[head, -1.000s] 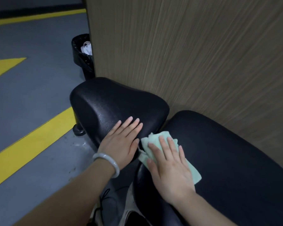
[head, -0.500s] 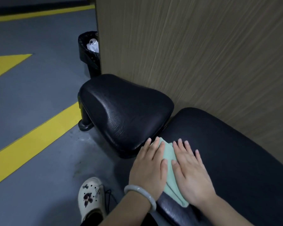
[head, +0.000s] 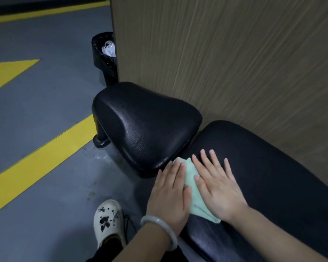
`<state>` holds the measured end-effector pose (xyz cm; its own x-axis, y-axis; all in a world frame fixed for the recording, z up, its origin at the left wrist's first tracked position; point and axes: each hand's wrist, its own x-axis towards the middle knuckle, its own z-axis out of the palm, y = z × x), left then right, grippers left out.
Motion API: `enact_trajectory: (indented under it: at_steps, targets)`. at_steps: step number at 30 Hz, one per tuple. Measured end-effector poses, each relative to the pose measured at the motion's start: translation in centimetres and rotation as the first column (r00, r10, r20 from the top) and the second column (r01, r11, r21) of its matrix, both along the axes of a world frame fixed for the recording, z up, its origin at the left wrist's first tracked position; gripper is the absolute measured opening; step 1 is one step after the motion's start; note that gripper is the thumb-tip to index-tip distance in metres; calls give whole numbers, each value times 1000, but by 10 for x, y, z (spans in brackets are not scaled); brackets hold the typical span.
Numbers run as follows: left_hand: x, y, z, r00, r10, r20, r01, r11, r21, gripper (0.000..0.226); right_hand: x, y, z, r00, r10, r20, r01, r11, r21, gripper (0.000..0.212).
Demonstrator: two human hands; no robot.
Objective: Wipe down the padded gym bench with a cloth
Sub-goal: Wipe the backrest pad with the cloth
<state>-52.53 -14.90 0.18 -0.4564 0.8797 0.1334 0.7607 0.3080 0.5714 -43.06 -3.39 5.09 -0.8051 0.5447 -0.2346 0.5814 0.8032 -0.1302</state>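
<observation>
A black padded gym bench stands against a wood-grain wall: a short seat pad (head: 146,127) at the left and a long back pad (head: 269,167) running to the lower right. A pale green cloth (head: 192,188) lies on the near end of the long pad, by the gap between the pads. My left hand (head: 169,197), with a pale bangle on its wrist, presses flat on the cloth's left side. My right hand (head: 216,184) lies flat with straight fingers on the cloth's right side. Most of the cloth is hidden under both hands.
The wood-grain wall (head: 235,63) rises right behind the bench. A black bin (head: 104,57) with a liner and white rubbish stands at the wall's corner. Grey floor with yellow stripes (head: 36,163) stretches to the left. My white clog (head: 107,222) is on the floor beside the bench.
My left hand left the seat pad and came onto the cloth beside my right hand. Both hands with the cloth have slid slightly along the long pad's near end.
</observation>
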Motion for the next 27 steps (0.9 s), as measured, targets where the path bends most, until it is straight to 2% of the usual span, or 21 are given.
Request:
enact_trajectory:
  at_steps: [3,5,7,9,10,12,13,15,20,22,24,25,27]
  targets:
    - [19,-20,-2,987,14,162,-19,999,32,64,9,-6,3,997,72,-9,-71,994,80,68]
    - [20,-22,12,950,40,309,-53,998,35,75,9,-11,10,988,137,-64,-127,981,146,56]
    - [8,-23,27,900,59,432,-90,995,51,71,11,-16,9,946,281,-162,-270,959,85,46]
    - [-10,-23,36,892,60,447,-132,982,132,58,14,-18,3,885,409,-222,-426,904,-30,45]
    - [-20,-21,38,924,79,375,-141,980,142,55,17,-14,0,867,444,-226,-468,881,-65,45]
    - [-43,-11,34,994,89,57,-97,984,150,53,18,2,-3,855,481,-195,-503,860,-87,46]
    - [-56,-2,31,996,57,-72,-49,993,109,51,17,12,-4,859,480,-176,-499,863,-83,47]
    - [-78,18,31,975,-20,-222,20,1000,-2,52,13,35,-5,896,420,-145,-432,900,-62,48]
    - [-107,61,23,912,-207,-355,126,963,-240,76,1,87,-5,978,174,-119,-179,983,-31,51]
    - [-112,66,16,904,-224,-363,126,953,-275,77,-7,97,-3,987,142,-80,-140,990,32,59]
    - [-113,67,13,904,-215,-369,126,960,-251,75,-12,100,3,970,239,-39,-233,964,124,63]
    - [-112,66,12,906,-214,-366,131,962,-238,75,-14,102,5,935,353,-34,-345,927,147,59]
    - [-113,66,10,910,-203,-361,134,969,-209,72,-13,107,6,821,569,-37,-565,821,81,52]
